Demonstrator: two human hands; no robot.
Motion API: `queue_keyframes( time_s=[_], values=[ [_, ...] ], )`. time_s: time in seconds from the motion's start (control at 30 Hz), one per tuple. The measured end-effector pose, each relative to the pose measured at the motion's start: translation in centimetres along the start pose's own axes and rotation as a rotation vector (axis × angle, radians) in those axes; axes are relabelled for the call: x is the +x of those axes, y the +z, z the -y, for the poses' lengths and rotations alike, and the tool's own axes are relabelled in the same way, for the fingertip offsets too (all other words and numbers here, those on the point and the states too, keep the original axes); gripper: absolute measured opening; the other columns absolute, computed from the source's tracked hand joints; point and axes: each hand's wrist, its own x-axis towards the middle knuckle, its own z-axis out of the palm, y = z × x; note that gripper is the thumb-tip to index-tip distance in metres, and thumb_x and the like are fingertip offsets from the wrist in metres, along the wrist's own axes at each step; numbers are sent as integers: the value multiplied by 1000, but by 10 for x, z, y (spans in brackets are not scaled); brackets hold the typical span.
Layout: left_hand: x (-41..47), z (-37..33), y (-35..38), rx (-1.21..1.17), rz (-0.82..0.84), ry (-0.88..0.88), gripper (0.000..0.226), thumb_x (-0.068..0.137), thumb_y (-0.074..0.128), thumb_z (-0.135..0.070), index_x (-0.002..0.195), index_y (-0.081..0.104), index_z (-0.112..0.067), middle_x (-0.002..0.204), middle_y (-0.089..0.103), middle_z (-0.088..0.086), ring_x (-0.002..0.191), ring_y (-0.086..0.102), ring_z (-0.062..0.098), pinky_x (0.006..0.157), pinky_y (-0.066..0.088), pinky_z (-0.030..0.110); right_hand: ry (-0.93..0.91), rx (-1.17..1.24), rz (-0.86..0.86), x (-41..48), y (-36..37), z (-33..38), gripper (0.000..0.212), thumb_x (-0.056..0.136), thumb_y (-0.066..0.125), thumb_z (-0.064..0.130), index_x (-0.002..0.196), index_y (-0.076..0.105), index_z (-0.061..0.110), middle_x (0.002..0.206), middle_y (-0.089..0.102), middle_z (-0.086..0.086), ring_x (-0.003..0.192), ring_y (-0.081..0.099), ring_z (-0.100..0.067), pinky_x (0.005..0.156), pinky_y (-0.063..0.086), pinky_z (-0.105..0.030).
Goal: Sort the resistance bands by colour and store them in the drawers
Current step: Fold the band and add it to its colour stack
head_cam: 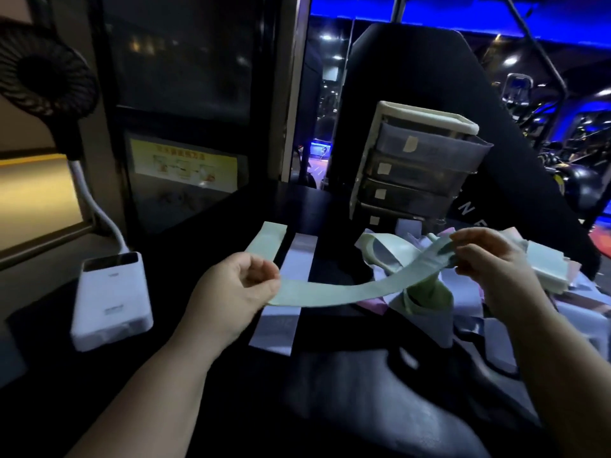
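Sorting barely begun: green band (330, 294) hangs over bench (205, 233), its ends pinched by fingers of left hand (231, 289) and right hand (489, 262); green strip (266, 242) and lilac strip (281, 312) laid flat; pile (426, 299) unsorted; drawers (426, 173) closed.

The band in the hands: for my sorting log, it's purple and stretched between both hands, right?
Not purple: the head view shows the band is pale green. It is stretched between the left hand and the right hand, as you said.
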Motion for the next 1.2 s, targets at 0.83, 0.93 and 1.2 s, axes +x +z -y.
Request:
queue_keyframes(
  time_s=[0.83,0.93,1.2],
  values=[
    [-19,-1,-82,385,32,-173,4,78,64,-33,80,62,-33,66,66,-16,67,63,6,72,56,33,36,-232,-63,75,214,7,14,85,67,13,81,73,26,70,66,8,65,59,-14,67,50,-32],
    [-18,0,-81,465,21,-149,9,83,63,-28,86,55,-31,69,67,-11,67,61,4,64,49,26,67,-261,21,83,235,-2,14,85,66,12,89,75,23,78,71,5,75,66,-17,73,53,-30],
    [-20,-2,-77,575,74,-115,8,92,52,-31,95,45,-30,81,63,-6,76,59,7,61,43,23,50,-349,321,90,266,-23,46,85,56,-8,121,66,17,108,70,-7,93,70,-21,87,57,-33]
  ],
)
